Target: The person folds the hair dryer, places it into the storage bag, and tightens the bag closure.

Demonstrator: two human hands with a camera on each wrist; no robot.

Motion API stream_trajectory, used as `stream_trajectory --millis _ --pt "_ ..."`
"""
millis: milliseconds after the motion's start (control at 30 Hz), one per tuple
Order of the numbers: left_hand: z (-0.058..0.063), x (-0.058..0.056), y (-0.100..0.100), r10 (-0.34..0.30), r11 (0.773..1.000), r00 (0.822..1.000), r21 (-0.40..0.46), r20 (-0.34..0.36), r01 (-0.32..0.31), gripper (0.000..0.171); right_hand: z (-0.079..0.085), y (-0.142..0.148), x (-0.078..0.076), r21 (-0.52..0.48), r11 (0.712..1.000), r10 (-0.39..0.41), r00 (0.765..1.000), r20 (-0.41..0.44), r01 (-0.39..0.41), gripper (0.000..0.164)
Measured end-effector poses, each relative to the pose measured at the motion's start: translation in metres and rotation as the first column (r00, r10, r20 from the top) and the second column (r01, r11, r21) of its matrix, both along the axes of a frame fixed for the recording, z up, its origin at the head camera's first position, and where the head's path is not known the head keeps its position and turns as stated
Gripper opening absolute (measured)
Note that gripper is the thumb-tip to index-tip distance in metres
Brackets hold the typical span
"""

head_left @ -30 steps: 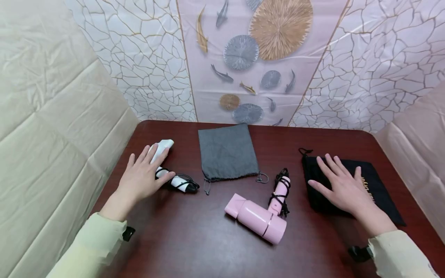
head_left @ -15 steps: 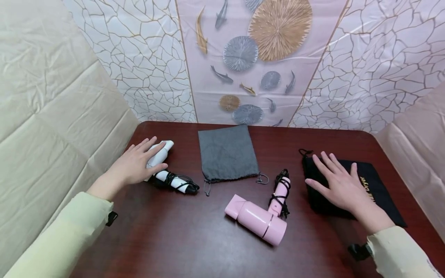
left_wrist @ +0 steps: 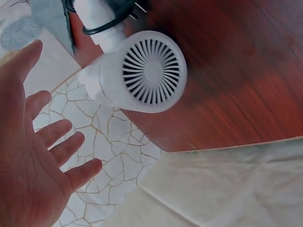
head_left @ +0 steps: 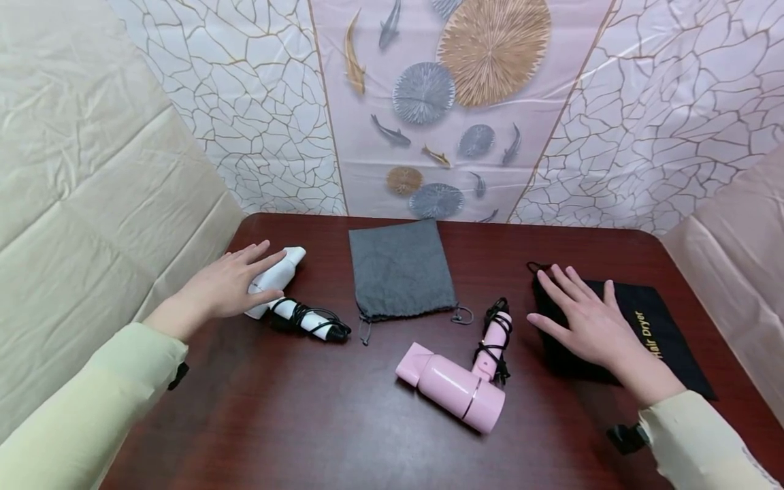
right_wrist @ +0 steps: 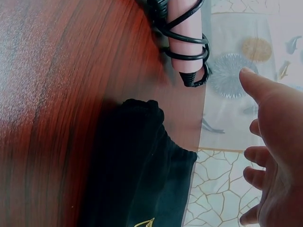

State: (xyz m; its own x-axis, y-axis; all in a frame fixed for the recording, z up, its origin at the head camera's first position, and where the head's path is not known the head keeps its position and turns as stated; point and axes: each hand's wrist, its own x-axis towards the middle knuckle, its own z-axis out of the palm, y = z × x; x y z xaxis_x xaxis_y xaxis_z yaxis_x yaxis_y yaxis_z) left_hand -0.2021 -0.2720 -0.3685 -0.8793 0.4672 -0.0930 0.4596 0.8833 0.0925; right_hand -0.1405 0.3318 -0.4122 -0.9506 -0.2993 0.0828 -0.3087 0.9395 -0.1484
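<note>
A white hair dryer lies at the table's left, black cord wound round its handle; its round vent grille faces the left wrist view. My left hand hovers over its body with fingers spread, and the left wrist view shows a gap between palm and dryer. On the right, my right hand is held above a black drawstring pouch with gold "Hair Dryer" lettering. Its fingers are extended and hold nothing. Between the hands lies a pink hair dryer, its handle also wrapped in black cord.
A grey drawstring pouch lies flat at the back middle of the dark red wooden table. Patterned cloth hangs behind the table's far edge, and cream cloth closes off the left side.
My left hand has shifted left and slightly back over the white hair dryer's body. The right hand has drifted a little left above the black pouch. The dryers and pouches have stayed put.
</note>
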Motion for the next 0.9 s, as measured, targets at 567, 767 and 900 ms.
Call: stream_trajectory --millis 567,767,900 --pt "-0.018 -0.016 0.003 0.105 0.994 0.993 0.010 0.047 -0.106 0.076 0.003 -0.013 0.001 -0.019 1.000 0.023 0.999 0.042 -0.022 0.086" --pt "-0.026 -0.022 0.008 0.169 0.984 0.984 0.046 0.062 -0.172 0.077 0.003 -0.019 0.003 -0.018 0.999 0.046 0.998 0.048 -0.045 0.085" --pt "-0.033 -0.025 0.008 0.210 0.974 0.975 0.068 0.066 -0.214 0.078 0.001 -0.021 0.004 -0.024 0.998 0.061 0.997 0.050 -0.059 0.084"
